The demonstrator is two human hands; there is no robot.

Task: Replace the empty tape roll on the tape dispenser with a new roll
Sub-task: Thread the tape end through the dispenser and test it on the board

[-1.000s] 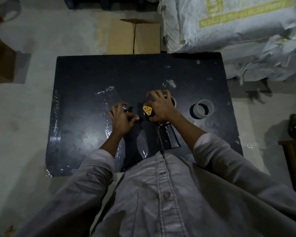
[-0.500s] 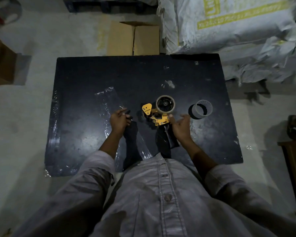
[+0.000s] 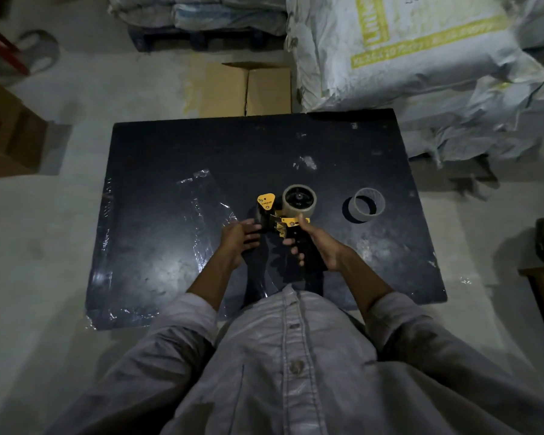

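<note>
black board [image 3: 157,158] | one tape dispenser [image 3: 285,219] | one empty core [image 3: 366,205]

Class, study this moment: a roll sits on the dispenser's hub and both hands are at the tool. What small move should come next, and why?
Probably draw the tape's free end forward: the left hand is at the front of the dispenser, the right hand grips its handle, the new roll is seated, the empty core lies aside.
</note>
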